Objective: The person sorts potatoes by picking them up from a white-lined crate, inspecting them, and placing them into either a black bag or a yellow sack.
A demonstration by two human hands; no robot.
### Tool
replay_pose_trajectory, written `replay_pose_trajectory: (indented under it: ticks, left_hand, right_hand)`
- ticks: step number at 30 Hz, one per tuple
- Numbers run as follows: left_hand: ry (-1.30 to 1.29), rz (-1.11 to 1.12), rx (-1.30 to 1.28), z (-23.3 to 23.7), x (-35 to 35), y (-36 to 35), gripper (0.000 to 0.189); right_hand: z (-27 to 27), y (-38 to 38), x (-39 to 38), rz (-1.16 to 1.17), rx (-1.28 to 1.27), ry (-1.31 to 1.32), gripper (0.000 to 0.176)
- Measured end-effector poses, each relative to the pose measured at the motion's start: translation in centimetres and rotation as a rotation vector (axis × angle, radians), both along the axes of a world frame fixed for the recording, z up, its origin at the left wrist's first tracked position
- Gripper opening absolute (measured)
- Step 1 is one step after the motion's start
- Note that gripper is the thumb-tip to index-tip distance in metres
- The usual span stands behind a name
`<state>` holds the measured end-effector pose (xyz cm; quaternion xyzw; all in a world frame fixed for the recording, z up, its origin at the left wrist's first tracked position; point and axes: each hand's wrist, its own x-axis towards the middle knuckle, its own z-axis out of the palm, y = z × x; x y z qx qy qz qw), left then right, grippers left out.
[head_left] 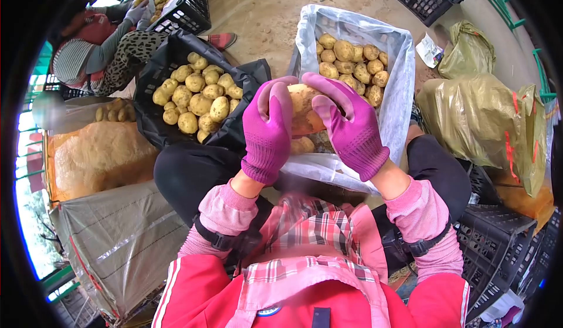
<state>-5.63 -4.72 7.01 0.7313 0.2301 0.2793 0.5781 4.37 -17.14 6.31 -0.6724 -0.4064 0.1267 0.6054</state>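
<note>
Between my two gloved hands is a large tan-brown potato (302,100), raised over the near end of a crate lined with white sheeting (402,87). My left hand (268,122), in a magenta glove, is closed against the potato's left side. On the other side, my right hand (350,119) curls its fingers and thumb around it. Part of the potato is hidden by the fingers. Below the hands, more potatoes (302,146) show in the crate. Farther up in the same crate lies a heap of yellow potatoes (352,64).
A black-lined container (146,102) holding many potatoes (199,96) stands at my left. Beyond it, a person (99,46) in gloves works at a black crate (196,5). Yellowish plastic sacks (475,122) and black crates (492,240) lie to the right; an orange mesh sack (99,158) lies left.
</note>
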Motion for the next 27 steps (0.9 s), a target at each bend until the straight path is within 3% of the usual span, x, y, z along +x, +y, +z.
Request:
replay_pose_trajectory:
  ticks: [6, 7, 9, 12, 14, 16, 18, 19, 22, 23, 26, 27]
  left_hand:
    - [-0.204, -0.062, -0.067, -0.9, 0.5, 0.5, 0.032]
    - [-0.135, -0.129, -0.203, -0.6, 0.4, 0.8, 0.033]
    - [0.097, -0.305, -0.132, -0.4, 0.2, 1.6, 0.039]
    - [0.100, -0.296, 0.199, -1.6, 0.1, 2.5, 0.038]
    - [-0.091, -0.204, -0.146, -1.4, 0.5, 2.1, 0.033]
    - [-0.044, -0.184, -0.011, -1.3, 0.5, 2.0, 0.032]
    - [0.116, -0.194, -0.154, -0.3, 0.2, 1.7, 0.033]
    - [0.195, -0.194, -0.538, 1.8, 0.7, 0.9, 0.030]
    - [0.109, -0.241, 0.367, -1.3, 0.3, 2.3, 0.031]
    - [0.113, -0.193, 0.597, -2.0, 0.1, 2.7, 0.040]
    - [0.072, -0.194, 0.607, -2.1, -0.3, 3.3, 0.047]
    - [0.107, -0.199, 0.620, -1.5, -0.5, 3.5, 0.030]
  right_hand:
    - [1.3, -0.8, 1.4, 0.132, 0.069, 0.290, 0.061]
    - [1.1, -1.0, 1.7, 0.161, 0.080, 0.240, 0.072]
    - [1.0, -1.2, 1.5, 0.153, 0.058, 0.171, 0.074]
    - [0.1, -0.9, 1.1, 0.126, -0.024, 0.240, 0.082]
    - [0.5, -1.2, 1.1, 0.156, -0.151, 0.294, 0.084]
    - [1.0, -1.3, 1.3, 0.150, -0.088, 0.255, 0.087]
    - [0.2, -1.3, 1.3, 0.114, -0.013, 0.139, 0.089]
    - [0.0, -1.2, 1.3, 0.135, -0.004, 0.098, 0.094]
    - [0.3, -1.3, 1.0, 0.162, -0.029, 0.064, 0.098]
    - [0.5, -1.3, 1.0, 0.174, -0.033, 0.055, 0.099]
    - [0.8, -1.0, 0.9, 0.209, -0.037, 0.036, 0.099]
    - [1.0, -0.9, 0.8, 0.212, -0.039, 0.026, 0.099]
